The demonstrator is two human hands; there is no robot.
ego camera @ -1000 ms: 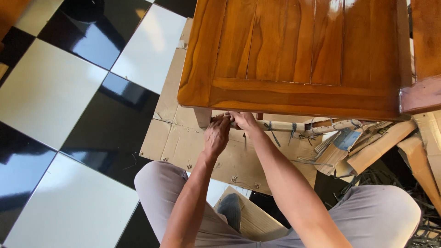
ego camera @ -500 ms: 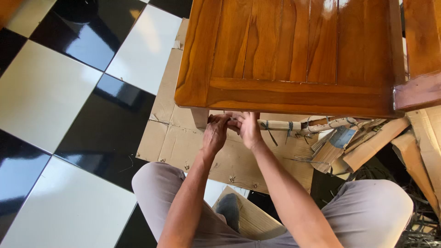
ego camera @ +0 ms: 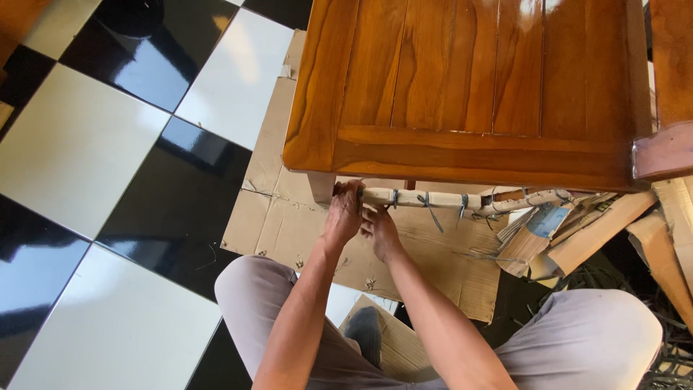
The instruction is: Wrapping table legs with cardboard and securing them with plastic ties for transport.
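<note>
— Both hands have slid left along the wrapped rail [ego camera: 422,198] under the wooden table [ego camera: 476,94]?
— Yes. Left hand [ego camera: 343,217] clenches the rail's end by the table leg [ego camera: 321,186]; right hand [ego camera: 379,230] sits just below, fingers curled, grip unclear.
— Counts?
— One rail, several string ties, two hands.

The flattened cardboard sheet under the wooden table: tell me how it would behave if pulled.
The cardboard sheet would probably flex and crease rather than stay stiff, since it already shows folds and torn edges. It looks light, but likely would not slide free, because the wooden table appears to stand on it.
</note>
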